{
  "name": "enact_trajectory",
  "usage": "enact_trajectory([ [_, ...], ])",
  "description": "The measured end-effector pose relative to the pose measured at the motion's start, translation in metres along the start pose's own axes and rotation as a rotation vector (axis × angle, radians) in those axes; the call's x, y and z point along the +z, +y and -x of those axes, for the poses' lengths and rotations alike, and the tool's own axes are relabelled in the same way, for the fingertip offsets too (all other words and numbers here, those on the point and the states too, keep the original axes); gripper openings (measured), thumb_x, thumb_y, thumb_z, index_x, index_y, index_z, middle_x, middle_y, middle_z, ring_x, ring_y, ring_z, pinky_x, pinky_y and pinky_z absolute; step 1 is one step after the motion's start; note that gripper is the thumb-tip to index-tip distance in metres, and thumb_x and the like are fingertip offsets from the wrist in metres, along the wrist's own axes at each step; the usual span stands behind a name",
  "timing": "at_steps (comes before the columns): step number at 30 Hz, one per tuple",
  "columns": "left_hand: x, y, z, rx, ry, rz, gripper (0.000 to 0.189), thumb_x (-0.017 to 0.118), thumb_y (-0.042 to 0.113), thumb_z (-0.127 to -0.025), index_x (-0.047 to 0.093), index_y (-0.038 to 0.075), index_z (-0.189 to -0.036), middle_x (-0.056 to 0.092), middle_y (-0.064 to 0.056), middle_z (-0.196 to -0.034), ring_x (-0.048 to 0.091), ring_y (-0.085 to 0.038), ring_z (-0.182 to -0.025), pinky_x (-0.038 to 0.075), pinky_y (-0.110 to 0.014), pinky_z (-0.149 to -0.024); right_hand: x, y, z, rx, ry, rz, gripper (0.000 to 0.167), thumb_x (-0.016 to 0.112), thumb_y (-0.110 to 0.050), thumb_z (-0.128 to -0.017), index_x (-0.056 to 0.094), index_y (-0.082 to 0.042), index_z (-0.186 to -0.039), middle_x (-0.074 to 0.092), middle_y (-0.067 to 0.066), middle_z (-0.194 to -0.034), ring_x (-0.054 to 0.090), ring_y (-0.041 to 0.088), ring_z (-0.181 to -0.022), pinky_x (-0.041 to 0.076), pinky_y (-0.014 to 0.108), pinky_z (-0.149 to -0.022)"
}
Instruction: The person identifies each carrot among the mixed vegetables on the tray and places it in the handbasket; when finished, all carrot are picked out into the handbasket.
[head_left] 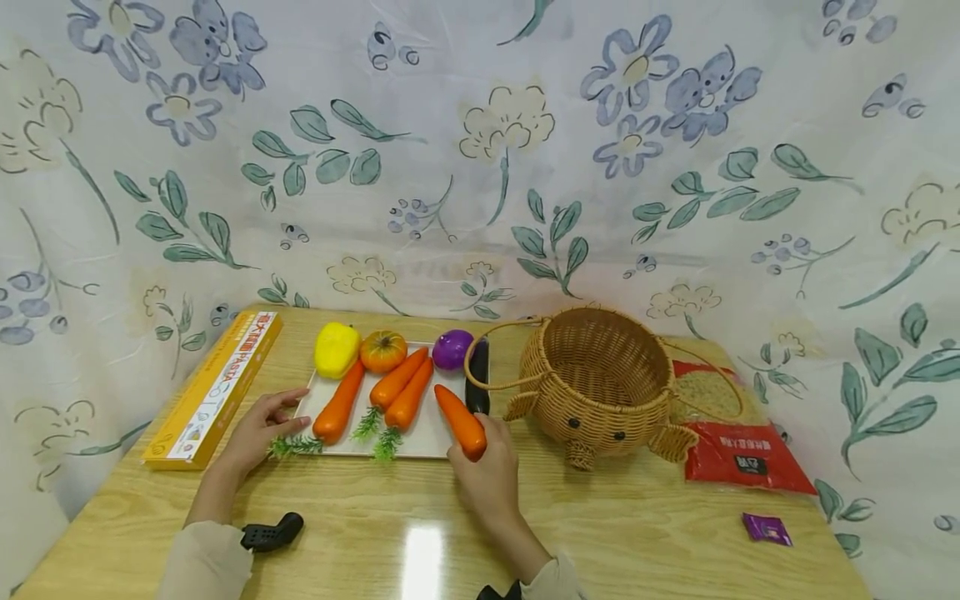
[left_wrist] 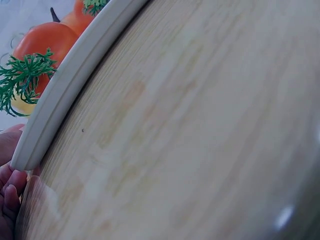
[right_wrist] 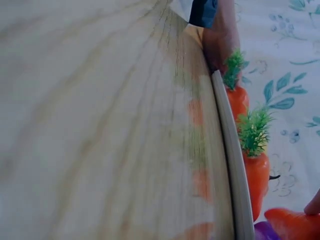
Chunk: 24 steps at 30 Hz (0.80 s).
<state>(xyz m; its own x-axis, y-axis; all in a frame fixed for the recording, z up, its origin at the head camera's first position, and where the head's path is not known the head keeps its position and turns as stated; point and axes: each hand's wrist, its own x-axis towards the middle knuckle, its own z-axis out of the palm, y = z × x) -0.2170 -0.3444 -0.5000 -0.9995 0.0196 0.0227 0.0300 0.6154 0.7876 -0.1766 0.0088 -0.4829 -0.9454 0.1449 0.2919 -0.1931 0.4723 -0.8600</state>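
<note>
Right hand (head_left: 491, 471): its grip is pinching the thick end of a carrot (head_left: 459, 421), perhaps because that end is giving fingers most to hold.
Held carrot: its narrow tip is pointing away from the person, over the right part of the tray (head_left: 431, 425); whether it is resting or hanging there, I cannot tell.
Left hand (head_left: 261, 425): its grip is pinching the tray's left end near the closest corner, probably steadying it.
Three carrots (head_left: 411, 400): they are lying aslant on the tray, leafy tops facing the person; the rim is likely checking any roll.
Far side: a yellow pepper (head_left: 337, 350), pumpkin (head_left: 383, 352) and purple onion (head_left: 453, 349) are sitting in a row.
Eggplant (head_left: 478, 402): it is lying lengthwise along the tray's right edge, seemingly suiting that narrow strip.
Basket (head_left: 577, 408): it is standing upright on the bench (head_left: 352, 517), one handle drooping over the tray's right end.
</note>
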Motion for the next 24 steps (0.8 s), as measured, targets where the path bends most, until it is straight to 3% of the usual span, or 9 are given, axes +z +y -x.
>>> enact_trajectory([
  [5,0.0,0.0,0.001,0.01,0.01,-0.008,0.057,0.066,0.028,-0.097,0.049,0.002,-0.144,0.047,-0.018,-0.126,0.04,-0.017,-0.09,0.036,-0.023,-0.076,-0.011,-0.001,0.004,-0.016,-0.004,-0.051,0.041,0.075,-0.007,-0.074,0.068,-0.003,-0.115,0.062,0.006,-0.107,0.054,0.017,-0.087,0.042,0.03,-0.074],
  [14,0.001,-0.003,-0.001,0.008,0.0,-0.014,0.058,0.065,0.03,-0.097,0.048,0.003,-0.145,0.048,-0.019,-0.129,0.04,-0.015,-0.091,0.037,-0.022,-0.076,-0.034,-0.002,0.009,-0.115,-0.098,-0.185,0.041,0.075,-0.001,-0.076,0.068,-0.006,-0.116,0.064,0.006,-0.114,0.058,0.02,-0.094,0.049,0.027,-0.08],
  [19,0.001,-0.003,-0.002,0.003,-0.008,0.011,0.059,0.065,0.029,-0.097,0.046,0.002,-0.146,0.048,-0.019,-0.13,0.041,-0.015,-0.091,0.037,-0.022,-0.076,-0.051,-0.002,0.009,-0.097,-0.156,-0.262,0.044,0.074,0.001,-0.078,0.067,-0.008,-0.12,0.065,0.011,-0.122,0.061,0.022,-0.097,0.052,0.026,-0.079],
  [24,0.001,-0.002,-0.001,-0.012,-0.015,0.027,0.06,0.065,0.029,-0.097,0.045,0.002,-0.147,0.046,-0.02,-0.132,0.042,-0.015,-0.092,0.037,-0.021,-0.077,-0.064,-0.002,0.008,-0.106,-0.172,-0.286,0.046,0.075,0.003,-0.078,0.067,-0.012,-0.121,0.067,0.01,-0.117,0.063,0.02,-0.094,0.053,0.026,-0.078],
])
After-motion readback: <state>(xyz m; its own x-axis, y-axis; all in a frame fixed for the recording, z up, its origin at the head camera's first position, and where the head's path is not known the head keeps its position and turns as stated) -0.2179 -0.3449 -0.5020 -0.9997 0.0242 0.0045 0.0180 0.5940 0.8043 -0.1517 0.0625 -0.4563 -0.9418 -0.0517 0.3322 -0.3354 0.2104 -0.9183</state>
